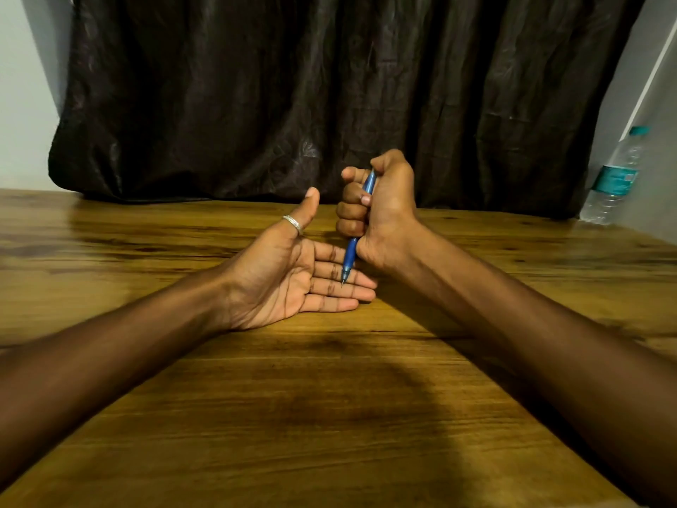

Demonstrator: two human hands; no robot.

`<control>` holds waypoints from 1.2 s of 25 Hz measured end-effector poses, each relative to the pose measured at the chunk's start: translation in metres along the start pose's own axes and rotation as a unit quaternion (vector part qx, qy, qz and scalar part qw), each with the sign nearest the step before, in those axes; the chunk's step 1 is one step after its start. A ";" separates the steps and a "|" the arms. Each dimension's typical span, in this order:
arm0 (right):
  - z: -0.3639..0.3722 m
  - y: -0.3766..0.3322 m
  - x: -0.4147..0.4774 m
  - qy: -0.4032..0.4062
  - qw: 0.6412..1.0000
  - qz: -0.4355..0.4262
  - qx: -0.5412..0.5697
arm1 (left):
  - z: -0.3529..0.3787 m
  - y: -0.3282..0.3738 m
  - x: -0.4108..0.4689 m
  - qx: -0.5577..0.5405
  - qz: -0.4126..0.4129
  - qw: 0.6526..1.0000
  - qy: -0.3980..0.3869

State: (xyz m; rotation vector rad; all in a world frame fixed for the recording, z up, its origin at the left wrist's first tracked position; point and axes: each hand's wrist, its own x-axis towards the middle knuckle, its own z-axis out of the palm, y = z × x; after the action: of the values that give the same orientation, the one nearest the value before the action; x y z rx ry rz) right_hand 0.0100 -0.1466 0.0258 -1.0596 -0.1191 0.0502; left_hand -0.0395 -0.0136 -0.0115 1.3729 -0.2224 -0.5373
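Note:
My right hand (381, 210) grips a blue pen (350, 256) in a fist, the pen nearly upright with its metal tip pointing down. The tip is at the fingers of my left hand (293, 276), touching them or just above. That hand lies palm up on the wooden table (293, 416) with straight fingers and the thumb raised. A silver ring (293, 224) sits on the left thumb. The pen's upper part shows between the right thumb and forefinger; its middle is hidden inside the fist.
A clear plastic water bottle (615, 177) with a teal cap and label stands at the table's far right edge. A dark curtain (329, 97) hangs behind the table, with pale wall on both sides.

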 end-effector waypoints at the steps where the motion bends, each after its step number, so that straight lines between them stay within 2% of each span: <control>1: 0.000 0.000 0.000 0.000 1.000 0.000 -0.001 | 0.000 0.000 0.000 0.001 0.001 1.000 0.001; 30: 0.001 0.000 0.001 0.017 1.000 0.009 -0.004 | 0.000 0.000 0.000 0.010 0.000 1.000 -0.009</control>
State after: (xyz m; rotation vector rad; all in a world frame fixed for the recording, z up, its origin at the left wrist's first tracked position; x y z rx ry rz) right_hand 0.0112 -0.1455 0.0259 -1.0684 -0.0799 0.0485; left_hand -0.0393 -0.0133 -0.0114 1.3888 -0.2423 -0.5493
